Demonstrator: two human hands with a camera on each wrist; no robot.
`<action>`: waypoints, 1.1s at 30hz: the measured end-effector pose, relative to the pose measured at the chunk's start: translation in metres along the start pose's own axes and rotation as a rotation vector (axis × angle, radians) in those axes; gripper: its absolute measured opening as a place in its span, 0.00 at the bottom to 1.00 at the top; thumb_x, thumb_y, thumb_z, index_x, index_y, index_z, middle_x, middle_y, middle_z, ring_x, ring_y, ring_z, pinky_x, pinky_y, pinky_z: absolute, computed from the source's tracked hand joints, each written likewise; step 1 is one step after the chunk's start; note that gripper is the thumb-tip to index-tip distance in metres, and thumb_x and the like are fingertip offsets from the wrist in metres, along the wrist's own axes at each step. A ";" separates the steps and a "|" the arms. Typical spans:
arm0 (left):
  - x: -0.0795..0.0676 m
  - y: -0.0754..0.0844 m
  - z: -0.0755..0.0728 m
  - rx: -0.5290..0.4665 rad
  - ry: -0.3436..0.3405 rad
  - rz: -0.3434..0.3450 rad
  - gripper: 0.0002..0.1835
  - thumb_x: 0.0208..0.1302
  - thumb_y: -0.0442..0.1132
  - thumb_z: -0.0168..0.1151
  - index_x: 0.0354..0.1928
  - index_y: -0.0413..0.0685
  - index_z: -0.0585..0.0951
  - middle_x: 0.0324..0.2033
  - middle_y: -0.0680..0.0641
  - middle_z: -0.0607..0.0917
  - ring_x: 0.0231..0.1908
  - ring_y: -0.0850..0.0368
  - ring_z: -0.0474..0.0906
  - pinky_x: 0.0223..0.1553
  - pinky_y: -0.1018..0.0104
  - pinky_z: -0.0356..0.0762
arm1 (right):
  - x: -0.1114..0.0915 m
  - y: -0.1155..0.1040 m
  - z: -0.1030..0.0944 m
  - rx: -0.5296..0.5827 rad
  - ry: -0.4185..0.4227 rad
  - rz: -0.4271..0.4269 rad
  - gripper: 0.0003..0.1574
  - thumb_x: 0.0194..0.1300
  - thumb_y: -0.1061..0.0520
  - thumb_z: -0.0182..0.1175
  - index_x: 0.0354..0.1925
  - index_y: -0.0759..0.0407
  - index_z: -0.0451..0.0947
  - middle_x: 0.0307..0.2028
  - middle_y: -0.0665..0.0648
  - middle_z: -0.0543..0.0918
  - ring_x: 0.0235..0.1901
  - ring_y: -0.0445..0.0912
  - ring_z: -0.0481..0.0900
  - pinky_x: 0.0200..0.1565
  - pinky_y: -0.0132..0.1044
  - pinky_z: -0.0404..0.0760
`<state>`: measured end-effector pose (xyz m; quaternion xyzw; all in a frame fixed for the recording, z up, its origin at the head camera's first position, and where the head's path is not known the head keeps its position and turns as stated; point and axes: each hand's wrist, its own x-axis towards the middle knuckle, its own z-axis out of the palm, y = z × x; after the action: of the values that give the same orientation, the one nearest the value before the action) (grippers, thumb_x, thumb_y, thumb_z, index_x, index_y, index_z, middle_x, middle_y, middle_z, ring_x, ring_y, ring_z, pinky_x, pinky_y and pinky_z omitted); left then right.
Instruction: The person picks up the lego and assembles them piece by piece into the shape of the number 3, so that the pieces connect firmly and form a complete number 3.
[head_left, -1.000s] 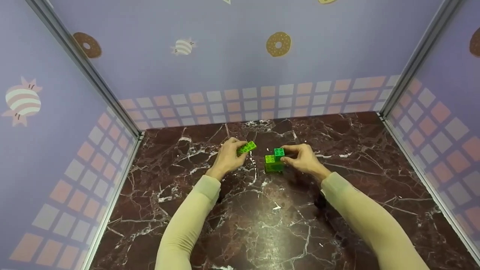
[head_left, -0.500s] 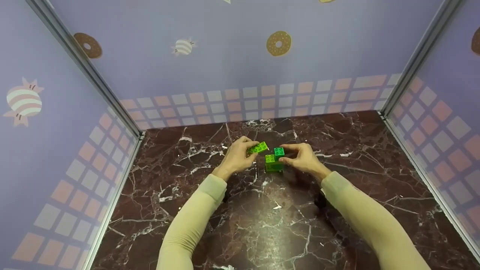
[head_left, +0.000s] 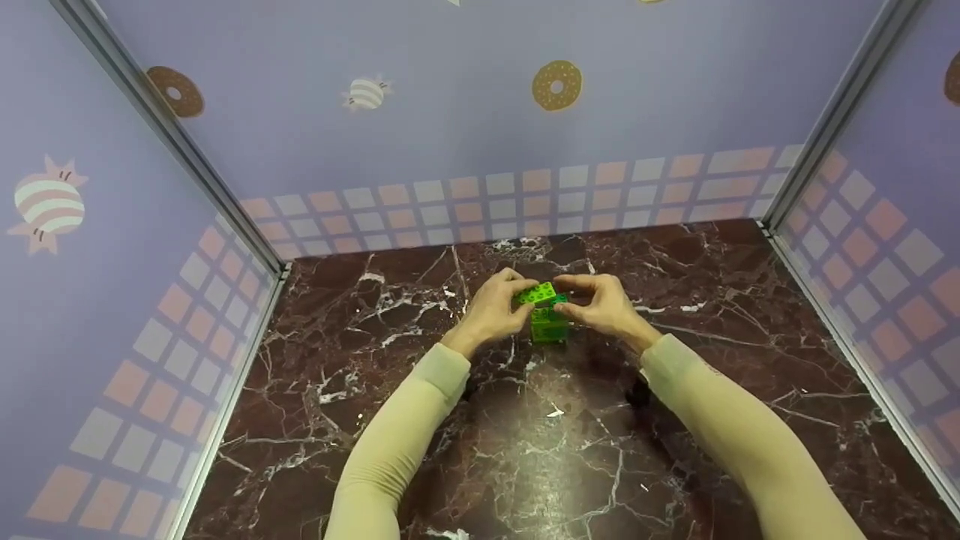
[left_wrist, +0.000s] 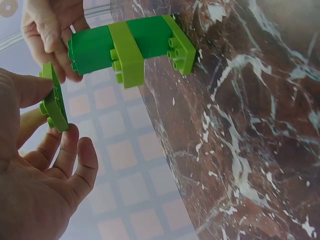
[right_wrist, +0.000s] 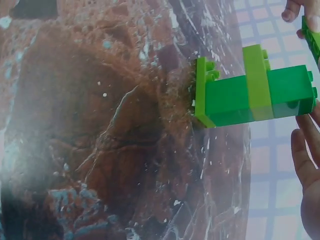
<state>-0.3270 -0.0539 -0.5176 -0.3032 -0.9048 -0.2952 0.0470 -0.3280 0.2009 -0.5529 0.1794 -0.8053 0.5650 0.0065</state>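
My left hand [head_left: 493,309] pinches a flat light-green toy building brick [left_wrist: 57,107] between thumb and fingers, studs away from its palm. A tower of bricks stands upright on the tabletop: a light-green base plate [right_wrist: 201,92], a dark-green brick [right_wrist: 227,100], a light-green brick [left_wrist: 131,62] jutting to one side, and a dark-green brick [left_wrist: 92,47] on top. In the head view the held brick is over the tower's top; the left wrist view shows a gap between them. My right hand [head_left: 606,306] has its fingers beside the top brick; whether they touch it is unclear.
The work surface is a dark red marbled tabletop [head_left: 540,450]. Purple panels with printed squares, doughnuts and sweets enclose it at the back [head_left: 450,135], left [head_left: 90,300] and right [head_left: 900,247], joined by grey metal rails [head_left: 172,142].
My left hand has carried the flat brick rightward, from left of the tower to over its top. My right hand has shifted slightly up and its fingers have loosened from the top brick.
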 end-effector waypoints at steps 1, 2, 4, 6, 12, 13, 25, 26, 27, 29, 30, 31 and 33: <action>0.001 0.001 0.001 0.003 -0.005 0.000 0.25 0.73 0.39 0.70 0.70 0.42 0.87 0.57 0.38 0.87 0.58 0.40 0.86 0.67 0.46 0.84 | 0.000 -0.001 0.000 0.000 0.003 -0.004 0.35 0.66 0.65 0.80 0.69 0.70 0.84 0.64 0.73 0.89 0.60 0.71 0.91 0.56 0.36 0.92; 0.002 0.003 0.001 0.004 -0.011 -0.002 0.25 0.73 0.39 0.70 0.70 0.42 0.87 0.58 0.39 0.87 0.58 0.40 0.86 0.67 0.45 0.84 | 0.000 -0.001 0.000 -0.003 0.007 -0.007 0.34 0.66 0.66 0.79 0.69 0.71 0.84 0.64 0.73 0.89 0.60 0.71 0.91 0.56 0.36 0.92; 0.004 0.005 0.003 0.001 -0.023 -0.006 0.25 0.73 0.39 0.70 0.70 0.43 0.87 0.58 0.39 0.87 0.59 0.40 0.85 0.67 0.45 0.83 | 0.000 -0.001 -0.001 -0.013 0.014 -0.011 0.33 0.66 0.66 0.79 0.68 0.71 0.84 0.64 0.73 0.89 0.59 0.72 0.91 0.55 0.38 0.93; 0.005 0.006 0.004 -0.005 -0.036 -0.012 0.25 0.73 0.39 0.70 0.70 0.43 0.87 0.58 0.40 0.87 0.60 0.40 0.84 0.68 0.45 0.82 | 0.000 0.000 -0.001 -0.023 0.023 -0.013 0.32 0.67 0.66 0.78 0.68 0.71 0.85 0.64 0.73 0.89 0.57 0.71 0.92 0.54 0.39 0.94; 0.010 0.009 0.009 -0.001 -0.056 -0.014 0.25 0.73 0.38 0.69 0.71 0.44 0.86 0.59 0.40 0.87 0.61 0.41 0.84 0.69 0.46 0.82 | -0.001 0.001 -0.002 -0.022 0.046 -0.008 0.28 0.68 0.66 0.78 0.65 0.70 0.87 0.61 0.72 0.91 0.55 0.71 0.93 0.51 0.32 0.93; 0.011 0.009 0.010 -0.002 -0.059 -0.013 0.26 0.73 0.38 0.70 0.71 0.44 0.86 0.59 0.40 0.87 0.61 0.41 0.84 0.69 0.47 0.82 | -0.001 0.001 -0.002 -0.024 0.051 -0.008 0.27 0.68 0.66 0.78 0.64 0.70 0.88 0.60 0.72 0.91 0.54 0.71 0.93 0.51 0.32 0.93; 0.015 0.007 0.017 -0.010 -0.057 -0.014 0.24 0.73 0.38 0.70 0.70 0.45 0.87 0.60 0.41 0.88 0.60 0.41 0.84 0.66 0.47 0.83 | -0.004 0.009 -0.002 -0.036 0.082 -0.013 0.25 0.67 0.68 0.78 0.61 0.72 0.89 0.55 0.72 0.93 0.50 0.65 0.96 0.49 0.35 0.94; 0.015 0.007 0.018 -0.009 -0.058 -0.015 0.24 0.73 0.38 0.70 0.70 0.45 0.87 0.60 0.41 0.88 0.60 0.41 0.84 0.66 0.47 0.83 | -0.004 0.010 -0.002 -0.029 0.082 -0.007 0.24 0.67 0.68 0.78 0.60 0.72 0.89 0.55 0.72 0.93 0.50 0.65 0.96 0.48 0.34 0.94; 0.015 0.007 0.018 -0.008 -0.059 -0.017 0.24 0.74 0.38 0.70 0.70 0.45 0.88 0.60 0.41 0.88 0.60 0.41 0.84 0.66 0.47 0.83 | -0.004 0.011 -0.002 -0.026 0.082 -0.002 0.24 0.67 0.68 0.78 0.60 0.72 0.89 0.55 0.73 0.93 0.50 0.65 0.96 0.48 0.32 0.94; 0.015 0.007 0.019 -0.008 -0.061 -0.020 0.24 0.74 0.38 0.70 0.69 0.45 0.88 0.60 0.41 0.88 0.60 0.41 0.84 0.66 0.47 0.83 | -0.004 0.012 -0.002 -0.029 0.084 0.004 0.24 0.66 0.68 0.79 0.60 0.71 0.90 0.55 0.72 0.93 0.50 0.63 0.96 0.47 0.29 0.93; 0.015 0.007 0.019 -0.009 -0.059 -0.020 0.24 0.74 0.38 0.70 0.69 0.45 0.88 0.59 0.41 0.88 0.60 0.41 0.84 0.67 0.47 0.83 | -0.004 0.013 -0.002 -0.029 0.086 0.006 0.23 0.66 0.68 0.79 0.59 0.70 0.90 0.54 0.72 0.93 0.49 0.62 0.96 0.46 0.28 0.92; 0.015 0.006 0.020 -0.011 -0.058 -0.022 0.24 0.74 0.38 0.70 0.69 0.45 0.88 0.59 0.41 0.88 0.60 0.41 0.84 0.67 0.48 0.83 | -0.004 0.014 -0.002 -0.027 0.089 0.009 0.23 0.66 0.67 0.79 0.59 0.70 0.91 0.54 0.72 0.93 0.49 0.60 0.96 0.46 0.28 0.92; 0.014 0.007 0.020 -0.014 -0.056 -0.025 0.23 0.74 0.38 0.70 0.69 0.45 0.88 0.59 0.41 0.88 0.60 0.42 0.85 0.67 0.48 0.83 | -0.004 0.017 -0.002 -0.028 0.092 0.010 0.23 0.65 0.67 0.80 0.58 0.69 0.91 0.53 0.72 0.94 0.47 0.56 0.96 0.45 0.27 0.91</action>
<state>-0.3329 -0.0310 -0.5268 -0.3005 -0.9074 -0.2934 0.0161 -0.3299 0.2090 -0.5679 0.1490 -0.8130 0.5612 0.0433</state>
